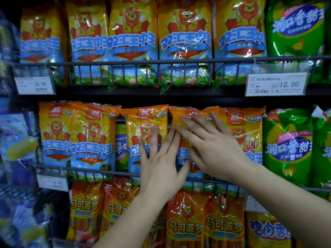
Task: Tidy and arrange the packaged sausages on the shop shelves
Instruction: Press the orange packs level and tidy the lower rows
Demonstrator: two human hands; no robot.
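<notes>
Yellow-and-blue lion sausage packs stand in a row on the middle shelf behind a wire rail [86, 170]. My left hand [161, 158] lies flat with straight fingers against one pack [146, 122] in the middle of the row. My right hand [213, 145] presses with spread fingers on the neighbouring pack [180, 117], whose top leans left. A green pack [121, 145] sits further back in the gap left of these. Two more lion packs [77, 133] stand upright at the left.
The top shelf holds a row of the same lion packs [184, 42] behind a rail. Green corn sausage packs [288, 145] stand at the right on both shelves. Orange packs [186, 221] fill the shelf below. Price tags [275, 84] hang on the rails.
</notes>
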